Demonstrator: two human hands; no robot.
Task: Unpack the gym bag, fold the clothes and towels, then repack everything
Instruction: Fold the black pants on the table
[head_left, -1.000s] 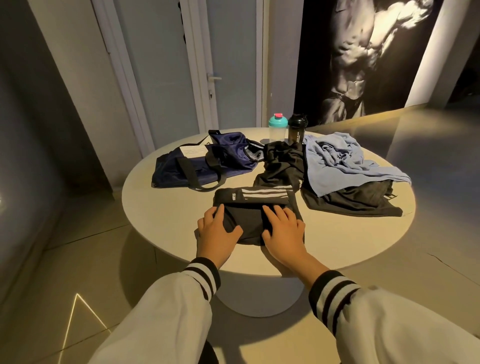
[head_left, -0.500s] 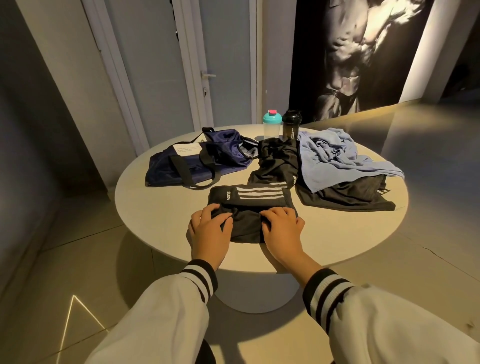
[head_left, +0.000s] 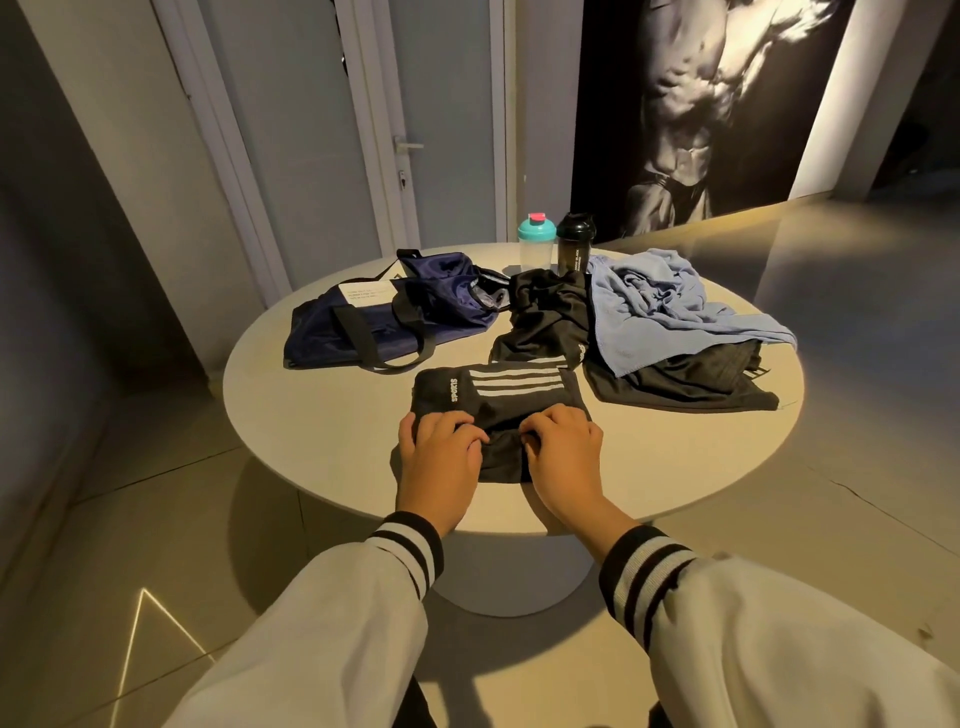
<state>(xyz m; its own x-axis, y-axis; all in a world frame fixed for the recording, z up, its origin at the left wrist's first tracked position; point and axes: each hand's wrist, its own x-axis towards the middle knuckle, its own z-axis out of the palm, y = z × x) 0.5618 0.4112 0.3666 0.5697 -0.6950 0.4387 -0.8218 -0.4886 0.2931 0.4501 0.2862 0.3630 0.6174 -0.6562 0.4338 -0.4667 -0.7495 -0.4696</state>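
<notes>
Head view, gripped shorts (head_left: 501, 397), bag (head_left: 363, 325), towel (head_left: 657, 306) beyond

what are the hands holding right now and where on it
The left hand and right hand both grip the black striped shorts by the near part, fingers curled into the fabric. The shorts lie on the table.
</notes>
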